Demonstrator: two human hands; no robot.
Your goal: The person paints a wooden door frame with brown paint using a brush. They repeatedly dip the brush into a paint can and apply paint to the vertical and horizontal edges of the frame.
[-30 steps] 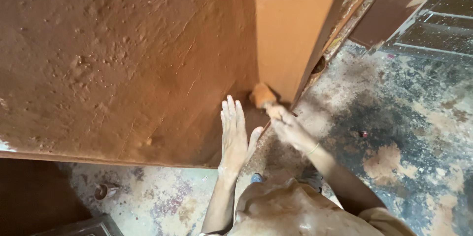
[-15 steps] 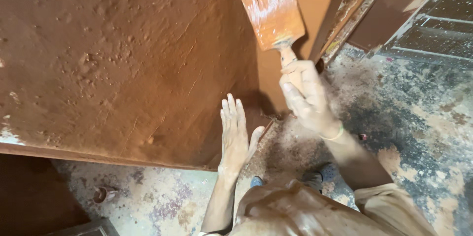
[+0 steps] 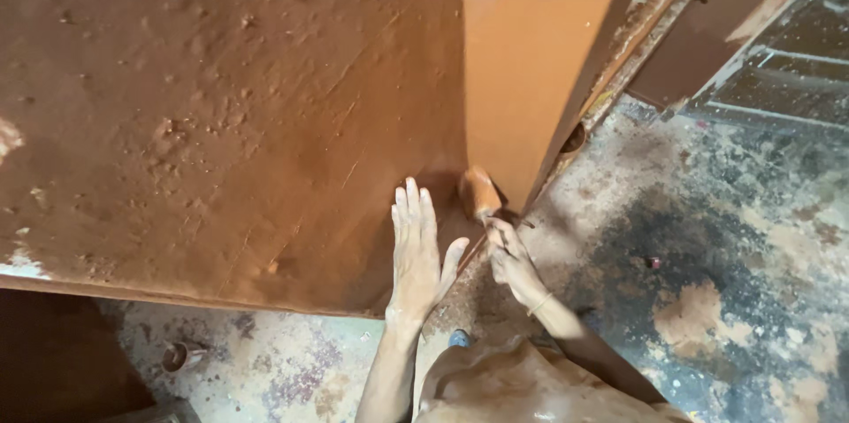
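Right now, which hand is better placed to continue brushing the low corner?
Right. The right hand already holds the paintbrush at the corner, while the left hand lies flat against the brown wall.

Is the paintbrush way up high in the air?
No, the right hand holds the paintbrush low, against the bottom corner of the brown wall.

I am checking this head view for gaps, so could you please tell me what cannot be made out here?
- Paintbrush bristles: head view, blurred and pressed low into the corner of the brown wall.
- Brush handle: wrapped by the right hand.
- Small object on the floor: too small to identify.
- Wall's top: cut off by the frame edge.
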